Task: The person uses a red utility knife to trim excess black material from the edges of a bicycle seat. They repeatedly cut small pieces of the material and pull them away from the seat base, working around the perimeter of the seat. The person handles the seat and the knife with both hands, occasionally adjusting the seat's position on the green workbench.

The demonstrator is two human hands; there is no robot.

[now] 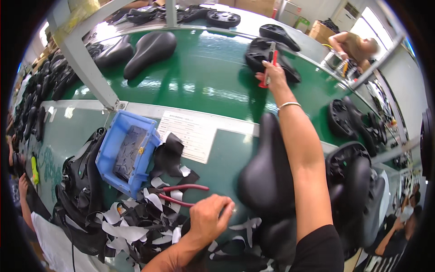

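My right hand [274, 75] reaches far over the green conveyor belt, its fingers closed round a red-and-silver utility knife [273, 55]. Just beyond it, a black bicycle saddle [286, 68] lies underside up on the belt. My left hand [210, 220] hovers low over the near worktop with its fingers curled in and thumb against them; whether anything small is in them is hidden. Beside it lie pliers [183, 187] with dark red handles, on black and white material scraps [129, 231]. Beneath my right forearm rests a black saddle [265, 177], top side up.
A blue plastic bin [105, 156] with small grey strips stands left of a paper sheet [188, 136]. Two saddles [152, 50] sit on the belt, more crowd the right side [355, 177]. A metal post [86, 59] rises at left. Another person [355, 47] works across the belt.
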